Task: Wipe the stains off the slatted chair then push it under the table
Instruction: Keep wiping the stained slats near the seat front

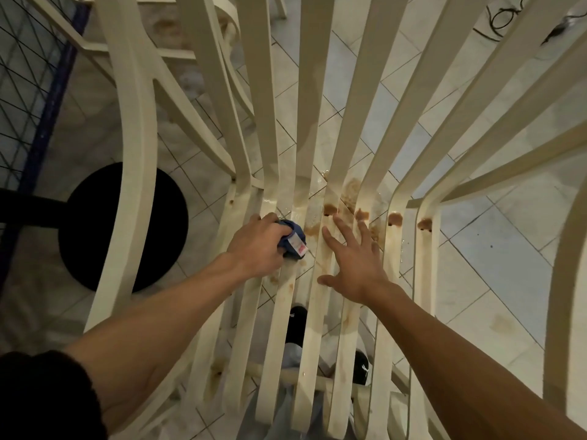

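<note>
1. Head view: my left hand (257, 246) is curled round a bunched blue cloth (293, 239) that has a white and red label. It holds the cloth against the slats where the seat bends up into the back.
2. My right hand (355, 265) is just beside it with nothing in it, the fingers straight and spread over the seat slats. I cannot tell whether the palm presses down or only hovers.
3. The slatted chair (313, 90) is right below me and fills most of the view, its cream slats fanning away from me.
4. Brown stains (330, 209) sit in a row along the bend, just beyond my right fingertips. Paler smears run down the seat slats towards me.
5. Pale floor tiles (495, 242) show through the gaps, and my dark shoes (297, 322) show under the seat.
6. A round black base (95, 233) lies on the floor to the left, partly behind the chair's arm. A dark cable (505, 17) lies at the top right.
</note>
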Tool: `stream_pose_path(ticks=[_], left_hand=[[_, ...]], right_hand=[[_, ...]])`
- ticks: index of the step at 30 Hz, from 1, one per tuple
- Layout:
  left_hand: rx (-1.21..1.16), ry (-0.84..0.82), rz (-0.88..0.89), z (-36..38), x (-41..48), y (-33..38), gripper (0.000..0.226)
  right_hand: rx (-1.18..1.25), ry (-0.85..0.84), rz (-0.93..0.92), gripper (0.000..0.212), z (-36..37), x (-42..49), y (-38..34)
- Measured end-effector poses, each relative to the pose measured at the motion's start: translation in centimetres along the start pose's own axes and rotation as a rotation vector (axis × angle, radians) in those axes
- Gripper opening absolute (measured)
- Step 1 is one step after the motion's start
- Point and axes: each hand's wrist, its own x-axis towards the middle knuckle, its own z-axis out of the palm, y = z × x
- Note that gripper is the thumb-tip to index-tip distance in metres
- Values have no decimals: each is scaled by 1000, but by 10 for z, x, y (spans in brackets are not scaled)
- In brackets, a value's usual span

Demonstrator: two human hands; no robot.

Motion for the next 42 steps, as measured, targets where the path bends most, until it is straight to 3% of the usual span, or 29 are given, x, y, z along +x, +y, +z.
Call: stream_pose_path(ticks=[8, 15, 20, 26, 32, 38, 40, 42], left_hand=[[-56, 206, -22, -16, 48, 3, 24], [-109, 160, -64, -2, 27, 5, 28], [-7, 59, -54, -7, 18, 2, 24], [-77, 265, -53, -22, 49, 10, 26], [-97, 125, -46, -8, 34, 4, 29], [-108, -156, -26, -27, 22, 5, 8], [-152, -147, -50, -32, 25, 7, 17], [-285, -35, -101, -31, 31, 8, 28]], right_hand=[[0, 1, -6, 99, 2, 1, 0], [6, 2, -9, 98, 1, 0, 2], [6, 5, -19, 98, 2, 0, 3], [-1, 17, -25, 98, 4, 2, 5], [-7, 12, -25, 97, 5, 1, 6], [12, 10, -23, 98, 4, 1, 4], [44, 10, -29, 97, 3, 0, 5], [57, 10, -31, 96, 2, -1, 6]])
